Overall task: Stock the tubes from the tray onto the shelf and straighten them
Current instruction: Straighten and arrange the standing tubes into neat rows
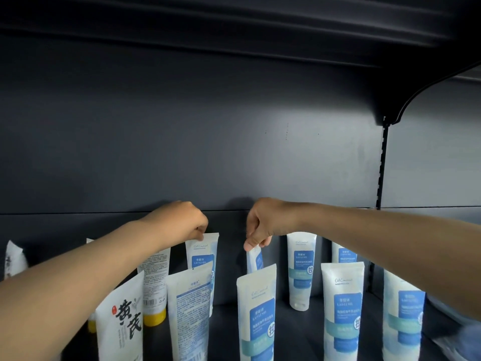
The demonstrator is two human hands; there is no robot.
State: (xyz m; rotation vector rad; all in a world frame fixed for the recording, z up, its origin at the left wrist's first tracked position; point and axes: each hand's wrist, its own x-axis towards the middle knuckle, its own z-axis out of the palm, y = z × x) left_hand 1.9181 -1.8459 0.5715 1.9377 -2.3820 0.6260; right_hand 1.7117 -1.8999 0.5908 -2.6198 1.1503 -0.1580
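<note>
Standing cap-down on the dark metal shelf (226, 324), white-and-blue plastic tubes (342, 308) fill near and far rows. The left hand (182, 220) pinches the crimped top of an upright far tube (201, 256) — the right hand (265, 222) pinches an edge-on far tube (254, 260) just right of it.

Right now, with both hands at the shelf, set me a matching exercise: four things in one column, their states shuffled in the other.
Column one:
1. left hand
2. right hand
3. yellow-capped tube
4. black-lettered tube

Column two:
A. barcode side faces out
B. pinches the top of the sideways-turned tube
C. stands in the front row, leftmost
D. pinches the top of the blue-labelled back-row tube

Pairs: 1-D, 2-B, 3-A, 4-C.
</note>
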